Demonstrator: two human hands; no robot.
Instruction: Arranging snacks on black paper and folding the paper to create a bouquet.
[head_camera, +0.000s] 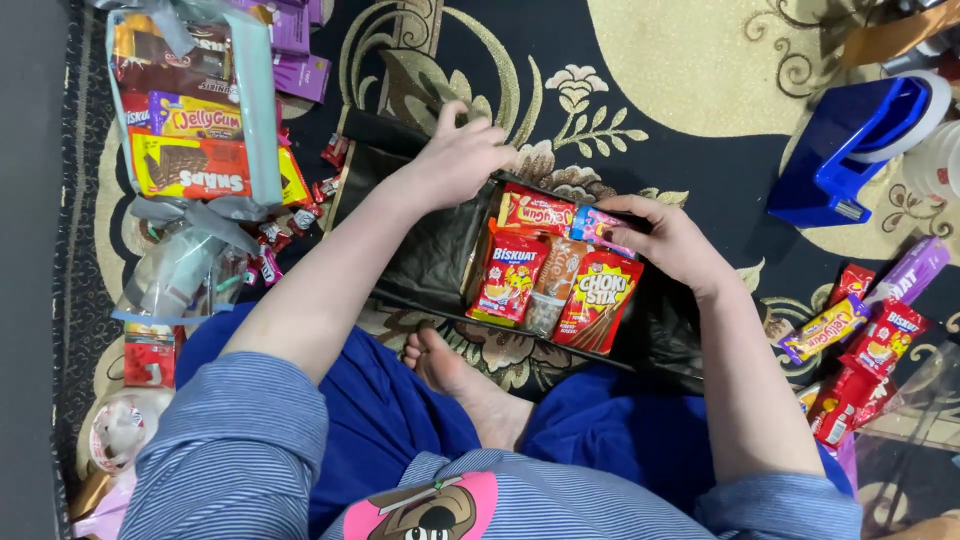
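Packing step in hand. Black box (420, 262) lies between the hands. Right hand (672, 240) pinches a pink-blue snack bar (600, 226) over the packed red snack packets (598, 300). Left hand (458, 158) grips the box's far rim. Next: seating the bar needs a free gap.

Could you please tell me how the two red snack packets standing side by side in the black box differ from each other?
The left red packet is smaller, with a blue band across its top, while the right red packet is larger, with yellow lettering and brown sticks pictured. The left one stands nearly straight; the right one leans, its top towards the right hand. Both are glossy red and lie inside the black box.
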